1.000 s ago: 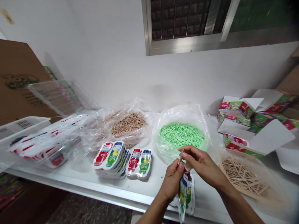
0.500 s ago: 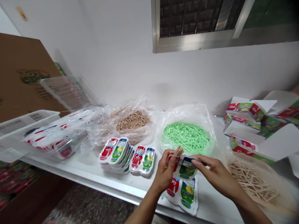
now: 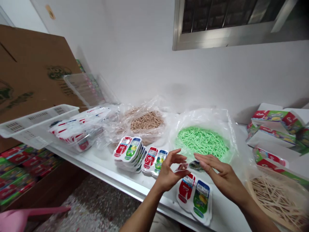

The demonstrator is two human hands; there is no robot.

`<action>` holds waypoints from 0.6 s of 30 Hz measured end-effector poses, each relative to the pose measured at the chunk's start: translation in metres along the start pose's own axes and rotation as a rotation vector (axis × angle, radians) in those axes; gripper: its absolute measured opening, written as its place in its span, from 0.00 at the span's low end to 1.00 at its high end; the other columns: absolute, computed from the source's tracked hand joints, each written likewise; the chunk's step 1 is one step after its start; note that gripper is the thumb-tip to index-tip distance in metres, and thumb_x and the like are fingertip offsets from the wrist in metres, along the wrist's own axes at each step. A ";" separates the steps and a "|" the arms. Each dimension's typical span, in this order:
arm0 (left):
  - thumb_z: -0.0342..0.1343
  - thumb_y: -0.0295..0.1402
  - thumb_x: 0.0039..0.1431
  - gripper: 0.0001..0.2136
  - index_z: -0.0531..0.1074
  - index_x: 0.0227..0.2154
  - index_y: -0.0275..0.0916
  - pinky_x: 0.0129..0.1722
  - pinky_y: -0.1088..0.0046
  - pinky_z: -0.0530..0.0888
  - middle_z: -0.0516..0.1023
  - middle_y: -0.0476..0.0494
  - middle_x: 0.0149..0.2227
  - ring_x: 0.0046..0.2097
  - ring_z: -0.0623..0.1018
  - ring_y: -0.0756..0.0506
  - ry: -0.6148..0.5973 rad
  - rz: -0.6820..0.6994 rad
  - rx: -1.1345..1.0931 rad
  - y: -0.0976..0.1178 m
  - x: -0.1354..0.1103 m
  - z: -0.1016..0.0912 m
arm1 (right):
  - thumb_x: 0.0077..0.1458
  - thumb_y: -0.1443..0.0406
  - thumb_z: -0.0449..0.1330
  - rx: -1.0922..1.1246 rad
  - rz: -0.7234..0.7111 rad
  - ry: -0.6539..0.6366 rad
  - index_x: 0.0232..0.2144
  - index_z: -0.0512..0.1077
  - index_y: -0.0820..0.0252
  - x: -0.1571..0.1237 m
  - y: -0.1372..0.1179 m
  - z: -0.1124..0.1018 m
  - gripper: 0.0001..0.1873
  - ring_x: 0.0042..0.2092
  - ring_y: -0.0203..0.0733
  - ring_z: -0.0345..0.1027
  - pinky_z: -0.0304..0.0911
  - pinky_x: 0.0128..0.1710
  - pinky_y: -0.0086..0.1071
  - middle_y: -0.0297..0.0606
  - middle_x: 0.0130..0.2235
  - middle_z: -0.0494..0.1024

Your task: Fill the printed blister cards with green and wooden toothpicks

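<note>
A bottle-shaped twin blister pack (image 3: 195,165), red on one half and green-blue on the other, is tilted nearly edge-on between my hands. My right hand (image 3: 220,175) grips its green-blue end between thumb and fingers. Around the red end, my left hand (image 3: 169,170) curves with thumb and fingers apart; whether it touches the pack is unclear. Below them, overlapping twin packs (image 3: 201,199) lie on the white table (image 3: 142,190). Left of my hands are another pack (image 3: 150,158) and a stack of packs (image 3: 127,149). No sticks show in my left hand.
Behind stand open plastic bags of brown sticks (image 3: 147,121) and green sticks (image 3: 202,140). At right are a tray of pale sticks (image 3: 275,196) and open printed boxes (image 3: 275,120). A white basket (image 3: 45,117) with bagged packs and a large carton (image 3: 36,71) occupy the left.
The pack has tipped from facing me to nearly edge-on. My left hand's fingers have spread, and the brown sticks it held no longer show. The view has shifted left.
</note>
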State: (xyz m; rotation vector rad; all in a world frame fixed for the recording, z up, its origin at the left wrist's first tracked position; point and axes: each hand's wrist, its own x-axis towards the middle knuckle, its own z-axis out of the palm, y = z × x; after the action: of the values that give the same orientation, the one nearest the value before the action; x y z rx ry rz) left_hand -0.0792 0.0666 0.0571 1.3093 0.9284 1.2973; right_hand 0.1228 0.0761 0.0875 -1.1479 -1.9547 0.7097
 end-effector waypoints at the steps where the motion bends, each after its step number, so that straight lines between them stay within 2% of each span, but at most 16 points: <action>1: 0.67 0.30 0.43 0.31 0.63 0.52 0.42 0.45 0.64 0.72 0.76 0.39 0.43 0.43 0.76 0.44 0.011 -0.004 0.007 0.000 0.000 -0.002 | 0.60 0.58 0.54 0.008 0.002 0.002 0.48 0.74 0.47 0.002 0.000 0.001 0.15 0.55 0.49 0.64 0.44 0.62 0.53 0.36 0.53 0.74; 4: 0.64 0.33 0.49 0.15 0.73 0.41 0.39 0.43 0.67 0.71 0.77 0.42 0.37 0.40 0.76 0.44 0.052 0.020 0.091 -0.002 0.000 -0.010 | 0.59 0.57 0.54 0.073 0.019 0.009 0.46 0.75 0.49 0.007 0.001 0.006 0.16 0.56 0.50 0.63 0.46 0.62 0.52 0.37 0.53 0.73; 6: 0.60 0.36 0.52 0.08 0.75 0.32 0.37 0.41 0.69 0.71 0.75 0.43 0.34 0.37 0.75 0.45 0.084 0.047 0.181 -0.003 0.003 -0.018 | 0.58 0.55 0.55 0.178 0.088 -0.027 0.44 0.76 0.52 0.013 0.001 0.011 0.16 0.54 0.50 0.65 0.55 0.58 0.48 0.39 0.52 0.75; 9: 0.58 0.38 0.53 0.10 0.75 0.31 0.35 0.32 0.72 0.71 0.74 0.45 0.29 0.32 0.73 0.47 0.151 0.009 0.237 -0.002 0.010 -0.034 | 0.55 0.54 0.57 0.360 0.215 -0.170 0.44 0.75 0.57 0.026 0.004 0.025 0.19 0.46 0.50 0.72 0.67 0.47 0.42 0.41 0.46 0.78; 11: 0.58 0.39 0.53 0.11 0.74 0.33 0.35 0.30 0.74 0.71 0.75 0.46 0.28 0.30 0.73 0.48 0.179 -0.024 0.253 -0.001 0.015 -0.046 | 0.52 0.54 0.60 0.443 0.258 -0.260 0.44 0.73 0.60 0.036 0.006 0.037 0.21 0.43 0.50 0.73 0.69 0.44 0.41 0.41 0.42 0.79; 13: 0.58 0.38 0.53 0.11 0.73 0.36 0.36 0.32 0.74 0.72 0.76 0.46 0.31 0.32 0.74 0.47 0.195 -0.021 0.273 0.002 0.019 -0.057 | 0.49 0.54 0.63 0.512 0.266 -0.315 0.43 0.72 0.62 0.046 0.009 0.051 0.23 0.42 0.50 0.74 0.69 0.44 0.41 0.42 0.41 0.80; 18: 0.57 0.34 0.53 0.13 0.72 0.41 0.37 0.39 0.71 0.72 0.78 0.45 0.37 0.38 0.76 0.45 0.201 0.015 0.434 0.006 0.027 -0.076 | 0.43 0.52 0.66 0.679 0.300 -0.273 0.40 0.73 0.64 0.064 0.019 0.085 0.25 0.41 0.50 0.74 0.69 0.43 0.42 0.44 0.39 0.80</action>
State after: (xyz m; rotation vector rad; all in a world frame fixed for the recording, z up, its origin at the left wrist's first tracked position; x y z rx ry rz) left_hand -0.1514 0.1028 0.0594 1.5319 1.4008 1.2999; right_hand 0.0422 0.1338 0.0458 -0.9443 -1.5455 1.6113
